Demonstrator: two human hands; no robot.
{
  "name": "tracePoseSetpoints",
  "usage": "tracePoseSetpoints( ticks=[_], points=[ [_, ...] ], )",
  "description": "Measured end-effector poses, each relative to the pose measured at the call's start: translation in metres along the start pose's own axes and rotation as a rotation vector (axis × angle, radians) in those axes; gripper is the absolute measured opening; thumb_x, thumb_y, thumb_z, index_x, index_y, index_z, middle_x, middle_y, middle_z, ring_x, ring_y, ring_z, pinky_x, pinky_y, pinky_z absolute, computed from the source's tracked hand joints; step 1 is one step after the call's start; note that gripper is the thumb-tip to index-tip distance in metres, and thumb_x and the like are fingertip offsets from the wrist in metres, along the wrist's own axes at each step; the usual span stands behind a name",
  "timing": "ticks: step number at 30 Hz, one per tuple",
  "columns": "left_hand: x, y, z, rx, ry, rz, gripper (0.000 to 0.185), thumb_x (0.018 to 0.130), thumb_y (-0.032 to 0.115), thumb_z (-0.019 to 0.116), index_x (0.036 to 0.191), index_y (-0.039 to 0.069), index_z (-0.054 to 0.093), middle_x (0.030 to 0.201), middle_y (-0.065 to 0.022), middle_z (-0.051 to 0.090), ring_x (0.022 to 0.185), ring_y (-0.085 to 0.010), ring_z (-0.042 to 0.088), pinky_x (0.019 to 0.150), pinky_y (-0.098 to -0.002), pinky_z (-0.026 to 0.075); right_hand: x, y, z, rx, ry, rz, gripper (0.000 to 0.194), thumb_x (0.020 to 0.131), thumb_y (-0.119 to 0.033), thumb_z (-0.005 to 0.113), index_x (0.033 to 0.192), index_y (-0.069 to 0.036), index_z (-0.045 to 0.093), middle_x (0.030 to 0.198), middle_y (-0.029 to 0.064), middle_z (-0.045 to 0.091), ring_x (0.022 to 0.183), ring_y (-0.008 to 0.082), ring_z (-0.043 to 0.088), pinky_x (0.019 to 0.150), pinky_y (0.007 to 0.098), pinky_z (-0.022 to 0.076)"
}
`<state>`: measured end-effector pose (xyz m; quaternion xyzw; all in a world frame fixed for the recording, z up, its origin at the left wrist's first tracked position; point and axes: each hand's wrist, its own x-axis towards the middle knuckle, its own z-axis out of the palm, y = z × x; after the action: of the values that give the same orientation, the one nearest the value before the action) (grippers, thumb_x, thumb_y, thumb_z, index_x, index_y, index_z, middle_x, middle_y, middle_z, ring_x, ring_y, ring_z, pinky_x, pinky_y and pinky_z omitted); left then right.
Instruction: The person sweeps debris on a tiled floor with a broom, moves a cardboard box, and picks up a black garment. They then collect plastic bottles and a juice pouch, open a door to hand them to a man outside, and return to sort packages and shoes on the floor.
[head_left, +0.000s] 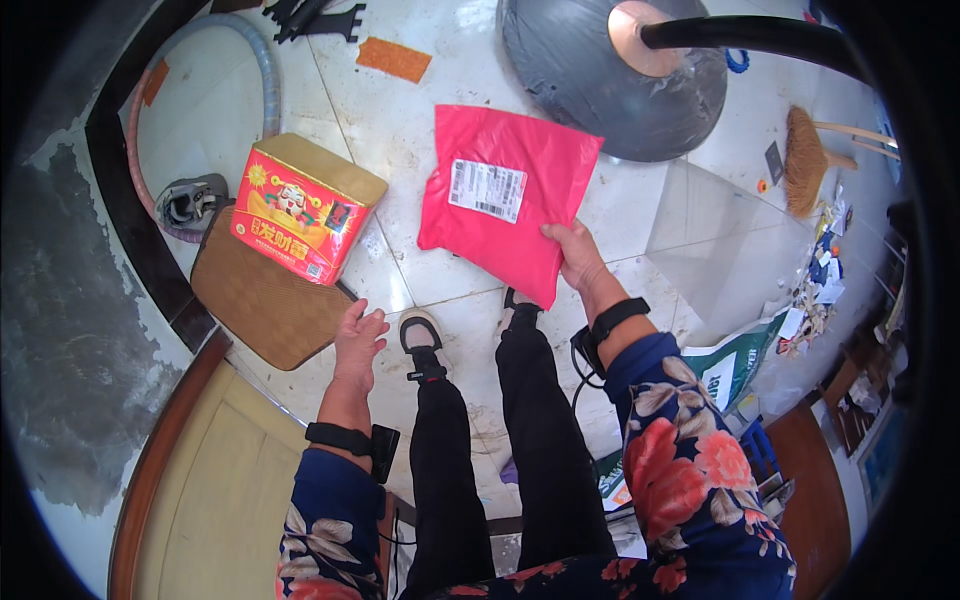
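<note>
My right hand (571, 253) grips the lower right edge of a pink plastic mailing bag (517, 180), thumb on top. The bag bears a white printed label (487, 190) and hangs in front of me above the tiled floor. My left hand (360, 339) holds nothing, its fingers apart and slightly curled. Just beyond it is a red and gold box (300, 217) with a cartoon figure and writing on it. A brown woven mat (262, 300) lies partly under the box.
A hula hoop (274, 82) and a shoe (190, 202) are at the left, near the wall. Ahead stands a round base wrapped in dark plastic (555, 67). To the right are a broom (804, 161), a clear plastic sheet (712, 232), swept litter (821, 277) and a green bag (742, 360).
</note>
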<state>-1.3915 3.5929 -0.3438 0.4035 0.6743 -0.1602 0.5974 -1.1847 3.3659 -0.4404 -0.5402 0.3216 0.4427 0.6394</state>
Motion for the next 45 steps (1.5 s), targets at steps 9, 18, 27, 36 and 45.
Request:
tracePoseSetpoints(
  ticks=[9, 18, 27, 36, 45],
  points=[
    [-0.028, -0.019, 0.093, 0.218, -0.234, -0.262, 0.067, 0.069, 0.039, 0.065, 0.121, 0.01, 0.034, 0.104, -0.0053, 0.05, 0.095, -0.0192, 0.047, 0.08, -0.0376, 0.035, -0.087, -0.015, -0.032, 0.163, -0.037, -0.078, 0.037, 0.066, 0.004, 0.049, 0.102, -0.002, 0.047, 0.096, 0.0076, 0.054, 0.087, 0.0189, 0.054, 0.077, 0.031, 0.0444],
    [-0.07, 0.009, 0.087, -0.687, -0.516, -0.215, 0.043, 0.075, 0.008, 0.06, 0.114, 0.004, 0.041, 0.11, -0.0113, 0.049, 0.1, -0.0235, 0.049, 0.087, -0.038, 0.039, -0.178, -0.021, -0.018, 0.204, -0.232, 0.012, 0.043, 0.068, 0.0, 0.056, 0.109, -0.004, 0.045, 0.103, 0.0067, 0.054, 0.094, 0.0169, 0.052, 0.084, 0.031, 0.0409],
    [-0.157, 0.072, 0.044, 0.227, -0.204, 0.751, 0.014, 0.074, 0.002, 0.055, 0.087, 0.002, 0.059, 0.074, -0.0024, 0.058, 0.065, -0.0075, 0.05, 0.062, -0.0227, 0.043, -0.239, -0.054, 0.023, -0.281, 0.103, 0.104, 0.04, 0.077, -0.03, 0.055, 0.109, -0.007, 0.045, 0.086, 0.0044, 0.056, 0.079, 0.0134, 0.053, 0.065, 0.0281, 0.0413],
    [-0.209, 0.082, -0.025, 0.387, -0.239, 0.927, 0.017, 0.071, 0.006, 0.058, 0.088, 0.003, 0.06, 0.071, -0.007, 0.06, 0.067, -0.0085, 0.055, 0.062, -0.0237, 0.044, -0.318, -0.122, 0.113, -0.512, -0.087, -0.104, 0.054, 0.073, -0.056, 0.049, 0.092, -0.006, 0.057, 0.083, 0.0038, 0.057, 0.076, 0.0108, 0.051, 0.065, 0.0271, 0.0385],
    [-0.258, 0.069, -0.028, 0.532, -0.483, 0.724, 0.021, 0.077, 0.008, 0.056, 0.098, 0.003, 0.057, 0.089, -0.0024, 0.057, 0.078, -0.009, 0.052, 0.07, -0.024, 0.043, -0.374, -0.072, 0.105, -0.062, -0.145, -0.238, 0.023, 0.078, -0.03, 0.055, 0.081, -0.007, 0.057, 0.075, 0.0018, 0.058, 0.069, 0.01, 0.054, 0.063, 0.0243, 0.0402]
  ],
)
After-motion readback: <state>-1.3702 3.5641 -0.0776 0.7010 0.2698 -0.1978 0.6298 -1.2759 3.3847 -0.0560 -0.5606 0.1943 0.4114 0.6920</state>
